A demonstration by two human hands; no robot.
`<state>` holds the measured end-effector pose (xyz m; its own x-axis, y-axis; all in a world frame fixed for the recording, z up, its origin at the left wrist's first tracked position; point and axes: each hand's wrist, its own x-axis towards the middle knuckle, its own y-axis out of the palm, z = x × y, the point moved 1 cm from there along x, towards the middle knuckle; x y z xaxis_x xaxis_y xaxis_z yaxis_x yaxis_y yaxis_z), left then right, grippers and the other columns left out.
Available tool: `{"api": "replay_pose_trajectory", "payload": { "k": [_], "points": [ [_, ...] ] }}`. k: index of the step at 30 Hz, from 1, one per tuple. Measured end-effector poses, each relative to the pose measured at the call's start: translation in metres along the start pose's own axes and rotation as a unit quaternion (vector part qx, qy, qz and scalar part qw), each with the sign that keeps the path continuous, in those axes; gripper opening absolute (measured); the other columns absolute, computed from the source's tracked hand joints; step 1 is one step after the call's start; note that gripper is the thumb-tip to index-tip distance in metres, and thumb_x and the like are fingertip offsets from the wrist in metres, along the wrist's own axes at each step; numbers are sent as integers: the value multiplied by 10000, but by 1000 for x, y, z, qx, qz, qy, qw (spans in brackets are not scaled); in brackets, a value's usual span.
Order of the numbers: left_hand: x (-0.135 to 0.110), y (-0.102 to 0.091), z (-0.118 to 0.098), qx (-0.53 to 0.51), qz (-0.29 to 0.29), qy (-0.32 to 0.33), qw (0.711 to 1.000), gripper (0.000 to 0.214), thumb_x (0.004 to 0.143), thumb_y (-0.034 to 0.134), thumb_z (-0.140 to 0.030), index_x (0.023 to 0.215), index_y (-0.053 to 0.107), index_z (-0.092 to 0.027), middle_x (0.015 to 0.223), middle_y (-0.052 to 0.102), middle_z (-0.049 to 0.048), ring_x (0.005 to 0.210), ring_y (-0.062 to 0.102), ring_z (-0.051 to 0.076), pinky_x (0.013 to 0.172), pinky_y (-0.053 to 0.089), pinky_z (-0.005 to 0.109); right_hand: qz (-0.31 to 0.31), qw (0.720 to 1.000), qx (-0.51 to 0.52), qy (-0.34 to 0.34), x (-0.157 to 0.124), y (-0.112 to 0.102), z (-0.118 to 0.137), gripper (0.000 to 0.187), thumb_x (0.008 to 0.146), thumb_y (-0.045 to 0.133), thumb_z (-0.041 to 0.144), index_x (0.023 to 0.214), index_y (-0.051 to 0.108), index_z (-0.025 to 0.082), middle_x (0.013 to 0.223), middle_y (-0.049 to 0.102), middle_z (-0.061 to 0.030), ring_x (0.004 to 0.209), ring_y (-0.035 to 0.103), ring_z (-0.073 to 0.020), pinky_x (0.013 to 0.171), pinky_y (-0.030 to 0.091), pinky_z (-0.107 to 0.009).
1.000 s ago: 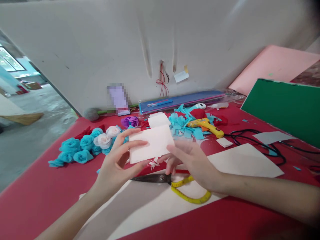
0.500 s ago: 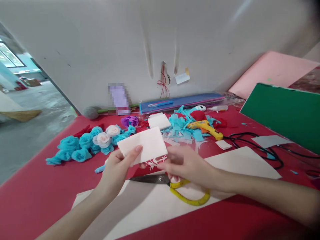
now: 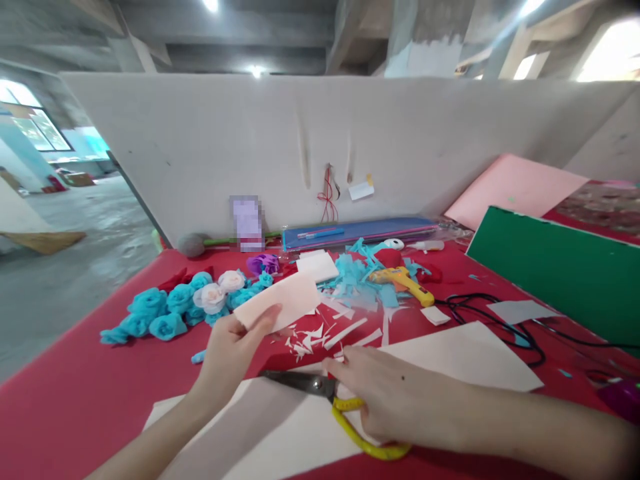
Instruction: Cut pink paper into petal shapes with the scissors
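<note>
My left hand [image 3: 235, 350] pinches a pale folded piece of paper [image 3: 287, 300] between thumb and fingers, above the red table. My right hand [image 3: 385, 387] is low over the large scissors [image 3: 317, 385], fingers curled around the yellow handle, which it partly hides. The scissors lie on a big white sheet [image 3: 230, 427], blades toward the left. Small white paper scraps [image 3: 307, 340] are scattered just beyond my right fingertips. Another stack of white paper squares [image 3: 317, 265] lies behind the held paper.
Blue crepe paper roses [image 3: 167, 325] and pale ones [image 3: 210, 298] lie left. A yellow glue gun [image 3: 405, 283] rests by blue scraps [image 3: 353, 270], its black cord [image 3: 530, 333] trailing right. A green board [image 3: 555, 273] stands right. A white panel [image 3: 225, 147] closes the back.
My right hand has left the folded paper's edge and come down onto the scissors handle. My left hand still holds the paper. The view has tilted up.
</note>
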<state>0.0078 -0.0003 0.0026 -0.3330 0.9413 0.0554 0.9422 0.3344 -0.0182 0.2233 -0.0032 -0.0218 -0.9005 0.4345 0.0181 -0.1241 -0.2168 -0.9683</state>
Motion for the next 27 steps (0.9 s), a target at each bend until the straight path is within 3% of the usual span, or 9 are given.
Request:
{"api": "replay_pose_trajectory", "payload": {
  "k": [5, 8, 12, 14, 17, 19, 21, 24, 27],
  "points": [
    [1, -6, -18, -80, -20, 6, 997, 162, 608, 722, -290, 667, 634, -167, 554, 633, -41, 450, 589, 130, 435, 480, 202, -8, 1000, -3, 3, 3, 11, 3, 165, 780, 458, 99, 856, 605, 103, 1020, 535, -143, 950, 440, -237, 803, 349, -353],
    [-1, -5, -25, -127, -22, -13, 992, 160, 592, 726, -271, 631, 598, -182, 558, 603, -57, 417, 577, 116, 347, 441, 181, 1, 1000, 15, 4, 4, 11, 2, 142, 775, 469, 106, 763, 611, 114, 909, 559, -115, 895, 466, -214, 772, 355, -325],
    [-7, -2, -31, -172, -21, -44, 984, 117, 610, 706, -237, 680, 618, -204, 626, 637, -46, 477, 616, 147, 344, 464, 204, 7, 998, 52, 33, 9, -8, 4, 157, 766, 542, 220, 877, 615, 137, 883, 564, -73, 779, 510, -164, 676, 386, -260],
    [-14, 1, -31, -212, -25, -77, 974, 127, 626, 688, -212, 742, 637, -209, 700, 674, -27, 546, 648, 167, 395, 498, 213, -2, 989, 132, 67, 13, -23, 8, 361, 694, 637, 347, 1002, 595, 163, 991, 554, -78, 876, 522, -198, 723, 405, -270],
    [-30, 11, -26, -252, -30, -131, 958, 247, 664, 651, -179, 910, 643, -204, 838, 709, 14, 741, 677, 222, 530, 549, 248, -96, 915, 376, 110, 23, -41, 16, 569, 758, 587, 371, 1278, 395, 246, 1296, 395, -74, 1085, 465, -193, 857, 396, -275],
    [-42, 19, -19, -264, 14, -195, 945, 338, 692, 649, -189, 1029, 619, -175, 912, 711, 52, 884, 652, 263, 673, 557, 303, -155, 836, 520, 83, 28, -40, 20, 439, 820, 509, 387, 1228, 436, 244, 1190, 504, -48, 1051, 495, -171, 869, 404, -276],
    [-52, 27, -12, -286, 45, -218, 932, 390, 703, 652, -202, 1089, 600, -174, 946, 711, 56, 965, 620, 273, 765, 538, 327, -175, 788, 571, 147, 32, -29, 22, 409, 796, 532, 437, 1127, 507, 198, 1026, 582, -55, 935, 550, -187, 793, 447, -289],
    [-58, 33, -3, -309, 96, -213, 922, 361, 754, 614, -210, 1112, 596, -172, 1019, 693, 60, 1063, 563, 265, 876, 484, 339, -210, 754, 573, 245, 34, -8, 21, 436, 793, 495, 518, 1008, 538, 142, 839, 596, -62, 762, 581, -189, 664, 482, -294],
    [-55, 35, 4, -328, 135, -207, 912, 340, 816, 540, -254, 1139, 584, -158, 1094, 660, 78, 1094, 539, 262, 927, 442, 350, -225, 751, 567, 252, 36, 2, 19, 467, 840, 393, 537, 1037, 496, 127, 832, 585, -69, 709, 590, -176, 625, 499, -294]
  ]
}}
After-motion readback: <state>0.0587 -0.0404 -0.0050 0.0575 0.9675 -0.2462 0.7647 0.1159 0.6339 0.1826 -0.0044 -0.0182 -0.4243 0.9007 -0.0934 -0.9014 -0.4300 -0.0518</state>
